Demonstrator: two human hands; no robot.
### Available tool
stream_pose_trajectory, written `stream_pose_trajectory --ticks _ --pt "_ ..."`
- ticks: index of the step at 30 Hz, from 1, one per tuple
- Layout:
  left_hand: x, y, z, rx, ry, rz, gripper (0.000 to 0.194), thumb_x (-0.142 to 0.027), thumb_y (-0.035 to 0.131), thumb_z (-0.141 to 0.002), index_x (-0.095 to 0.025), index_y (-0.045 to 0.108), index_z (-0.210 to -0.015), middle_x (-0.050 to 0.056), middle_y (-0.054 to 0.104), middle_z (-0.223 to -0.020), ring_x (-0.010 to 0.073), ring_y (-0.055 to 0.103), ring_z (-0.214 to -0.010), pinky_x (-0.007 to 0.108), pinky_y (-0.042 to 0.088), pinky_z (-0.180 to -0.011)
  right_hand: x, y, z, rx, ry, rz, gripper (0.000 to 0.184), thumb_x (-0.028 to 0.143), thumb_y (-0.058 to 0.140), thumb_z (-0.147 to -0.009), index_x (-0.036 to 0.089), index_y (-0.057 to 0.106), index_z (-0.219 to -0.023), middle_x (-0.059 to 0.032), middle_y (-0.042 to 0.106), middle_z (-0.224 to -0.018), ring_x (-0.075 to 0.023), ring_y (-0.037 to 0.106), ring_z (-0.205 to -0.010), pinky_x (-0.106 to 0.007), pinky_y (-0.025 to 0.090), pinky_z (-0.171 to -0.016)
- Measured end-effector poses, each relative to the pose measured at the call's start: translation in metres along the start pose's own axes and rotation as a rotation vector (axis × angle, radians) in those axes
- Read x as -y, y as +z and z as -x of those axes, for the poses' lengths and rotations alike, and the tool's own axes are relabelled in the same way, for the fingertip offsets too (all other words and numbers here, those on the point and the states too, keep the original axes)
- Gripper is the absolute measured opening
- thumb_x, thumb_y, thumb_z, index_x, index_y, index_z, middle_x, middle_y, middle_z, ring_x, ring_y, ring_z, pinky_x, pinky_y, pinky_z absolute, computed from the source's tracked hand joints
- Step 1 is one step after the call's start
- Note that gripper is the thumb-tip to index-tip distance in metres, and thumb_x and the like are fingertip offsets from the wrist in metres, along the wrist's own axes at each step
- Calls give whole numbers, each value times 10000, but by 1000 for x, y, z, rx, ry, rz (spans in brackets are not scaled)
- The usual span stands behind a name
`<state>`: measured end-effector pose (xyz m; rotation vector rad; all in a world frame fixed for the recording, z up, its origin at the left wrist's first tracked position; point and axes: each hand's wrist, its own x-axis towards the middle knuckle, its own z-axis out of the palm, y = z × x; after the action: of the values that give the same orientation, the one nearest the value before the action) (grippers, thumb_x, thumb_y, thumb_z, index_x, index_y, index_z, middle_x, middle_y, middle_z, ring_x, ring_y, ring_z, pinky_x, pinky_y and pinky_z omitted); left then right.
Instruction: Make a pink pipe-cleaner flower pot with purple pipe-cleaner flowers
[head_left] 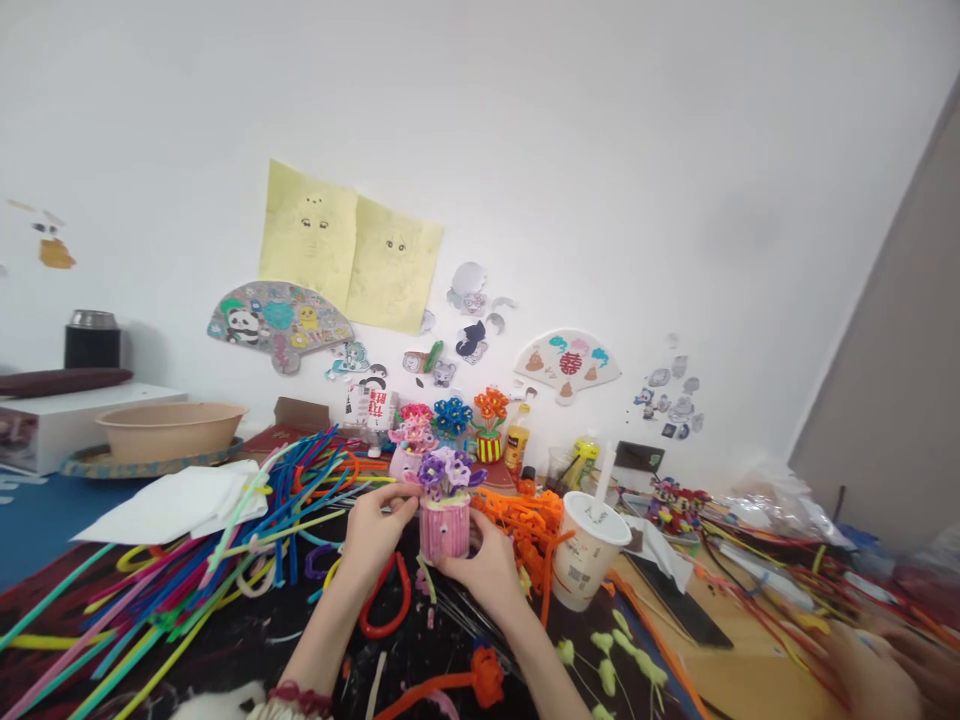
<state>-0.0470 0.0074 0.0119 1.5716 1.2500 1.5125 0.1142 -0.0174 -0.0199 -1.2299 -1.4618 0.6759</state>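
Note:
Between my hands stands a small pink striped pot (444, 530) with purple pipe-cleaner flowers (447, 470) rising from it. My right hand (484, 565) wraps the pot's lower right side, thumb across its front. My left hand (381, 525) is at the upper left, its fingers pinched together near a purple petal by the rim; whatever lies between those fingertips is too small to make out. Just behind are pots with pink flowers (414, 430), blue flowers (453, 415) and orange flowers (491, 405). A red pipe-cleaner loop (388, 600) lies below my left hand.
Bundles of coloured pipe cleaners (187, 560) spread over the left side. Orange pipe-cleaner pieces (525, 530) and a lidded cup with a straw (589, 555) stand to the right. A beige bowl (172, 430) sits at far left. Another person's blurred hands (870, 665) are at lower right.

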Motion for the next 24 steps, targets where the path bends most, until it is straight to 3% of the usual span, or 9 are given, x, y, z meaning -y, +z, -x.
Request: stream_pose_trajectory --ticks 5,15,24 --pt "-4 -1 2 62 72 -84 385 -300 505 -640 -145 725 -917 -44 401 -489 127 397 -538 241 343 -592 -5 2 -2 -1 20 -142 601 185 775 -482 132 590 -1051 -101 713 -981 -260 677 -893 -352 535 -814" --pt "-5 5 6 124 143 -205 428 -273 459 -682 -135 704 -1004 -13 487 -527 131 394 -527 236 325 -550 -2 2 -1 -5 -10 -123 586 162 762 -484 134 586 -1042 -104 712 -974 -265 681 -877 -346 539 -802" --pt "-9 4 10 183 170 -310 437 -208 406 -718 -201 681 -1058 21 645 -664 152 499 -585 254 368 -609 -2 3 0 -11 -19 -107 578 173 762 -485 154 584 -1035 -96 713 -976 -269 679 -883 -357 542 -804"
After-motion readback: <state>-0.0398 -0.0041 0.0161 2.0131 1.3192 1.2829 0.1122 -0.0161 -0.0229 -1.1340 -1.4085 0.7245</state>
